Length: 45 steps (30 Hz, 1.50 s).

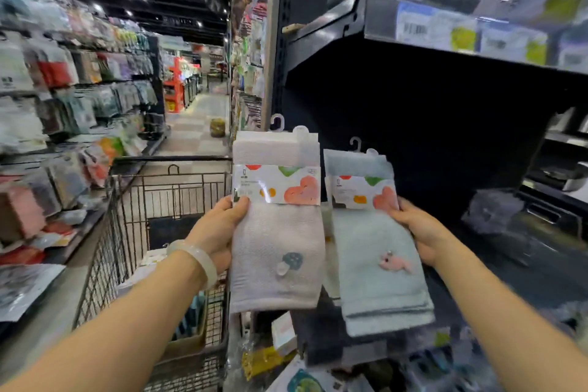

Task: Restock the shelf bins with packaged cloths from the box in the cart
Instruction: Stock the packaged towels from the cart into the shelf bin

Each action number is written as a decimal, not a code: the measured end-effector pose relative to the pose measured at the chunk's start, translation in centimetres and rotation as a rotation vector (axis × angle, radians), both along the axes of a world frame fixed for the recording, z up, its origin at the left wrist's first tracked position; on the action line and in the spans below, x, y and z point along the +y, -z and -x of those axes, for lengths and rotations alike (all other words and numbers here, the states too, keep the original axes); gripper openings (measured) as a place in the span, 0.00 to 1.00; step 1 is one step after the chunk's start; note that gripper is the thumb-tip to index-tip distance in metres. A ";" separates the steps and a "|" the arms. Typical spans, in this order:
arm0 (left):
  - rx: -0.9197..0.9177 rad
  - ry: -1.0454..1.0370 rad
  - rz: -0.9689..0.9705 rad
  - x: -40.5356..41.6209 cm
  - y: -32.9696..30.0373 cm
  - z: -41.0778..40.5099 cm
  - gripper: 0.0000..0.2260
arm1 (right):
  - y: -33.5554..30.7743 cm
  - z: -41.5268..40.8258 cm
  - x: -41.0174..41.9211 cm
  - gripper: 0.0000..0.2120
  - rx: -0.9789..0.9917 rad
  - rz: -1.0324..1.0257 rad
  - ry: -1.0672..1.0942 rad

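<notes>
My left hand (219, 229) grips the left edge of a pale pink packaged cloth (276, 251) with a mushroom motif and a heart-printed paper band. My right hand (420, 232) grips the right edge of a light blue packaged cloth (378, 267) with a small pink animal motif. Both cloths hang upright side by side, each with a clear plastic hook on top, in front of a dark shelf opening (429, 124). The wire cart (133, 232) stands at the lower left, and a cardboard box (187, 337) sits inside it.
An upper shelf (445, 29) with price labels and packaged goods runs across the top right. Lower bins (496, 210) at the right hold blurred packs. More packaged items lie below the cloths. Racks of hanging goods (63, 99) line the aisle's left side.
</notes>
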<state>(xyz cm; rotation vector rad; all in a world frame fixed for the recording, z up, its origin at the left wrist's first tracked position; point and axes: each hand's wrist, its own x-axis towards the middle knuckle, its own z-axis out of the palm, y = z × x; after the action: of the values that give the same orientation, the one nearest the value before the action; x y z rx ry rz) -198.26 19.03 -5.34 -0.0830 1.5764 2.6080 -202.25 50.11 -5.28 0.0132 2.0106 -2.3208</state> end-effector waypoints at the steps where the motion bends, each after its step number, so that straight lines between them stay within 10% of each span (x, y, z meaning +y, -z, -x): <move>1: -0.011 -0.022 0.004 0.9 0.2 0.6 0.08 | 0.9 1.4 0.2 0.21 -0.023 0.022 -0.019; 9: -0.062 -0.182 0.072 4.2 1.0 2.4 0.06 | 8.3 7.8 0.1 0.19 -0.200 -0.173 -0.016; 30: -0.104 -0.219 -0.008 3.7 0.0 2.7 0.13 | 9.8 10.1 -1.2 0.09 0.066 -0.424 0.100; 45: -0.113 -0.168 -0.046 3.4 0.1 4.1 0.13 | 11.1 9.7 -1.6 0.07 0.023 -1.088 0.236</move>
<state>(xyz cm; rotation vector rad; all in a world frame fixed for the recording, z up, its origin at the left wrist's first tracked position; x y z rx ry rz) -202.35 22.38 -5.47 -0.3689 1.5332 2.7070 -211.96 48.48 -16.35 0.2850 3.0970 -1.0074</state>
